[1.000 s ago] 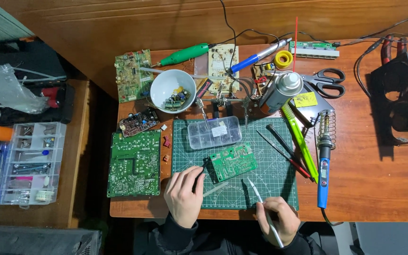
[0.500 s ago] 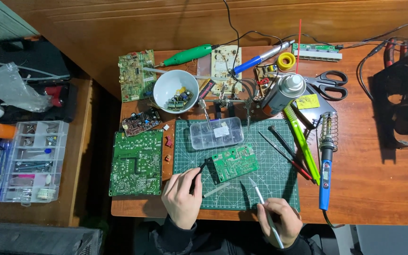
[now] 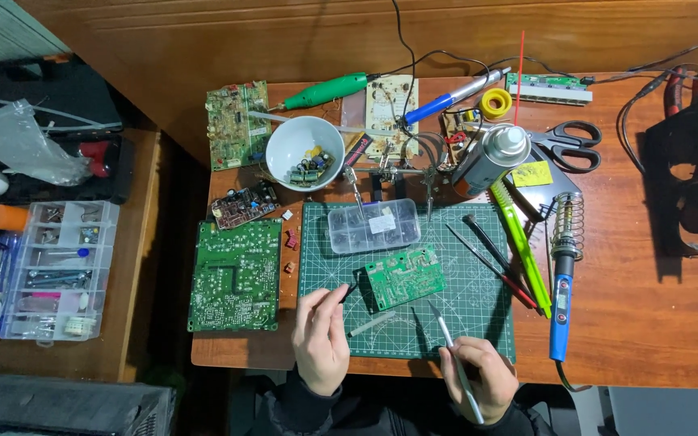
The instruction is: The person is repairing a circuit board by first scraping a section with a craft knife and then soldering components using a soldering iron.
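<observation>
**Small green circuit board on the cutting mat, both hands holding slim tools**

Circuit board (image 3: 405,277), small, green and flat, lies tilted near the middle of the gridded green cutting mat (image 3: 478,323) on the wooden worktop (image 3: 648,323). The left hand (image 3: 321,337) is closed round a thin dark tool (image 3: 350,291) whose tip comes to the board's left edge. The right hand (image 3: 478,379) grips metal tweezers (image 3: 448,351), their pointed end aimed up at the board's lower right corner but seemingly just short of it. A pale slim stick (image 3: 372,324) lies on the mat between the two hands.

Just above the board sits a clear plastic compartment box (image 3: 373,226). A round white bowl (image 3: 304,153) further back holds small cylindrical parts. A larger green board (image 3: 235,275) lies left of the mat. To the right rests a blue-handled soldering iron (image 3: 560,303) with a coiled wire stand (image 3: 569,222), and black-handled scissors (image 3: 567,145) beyond it.
</observation>
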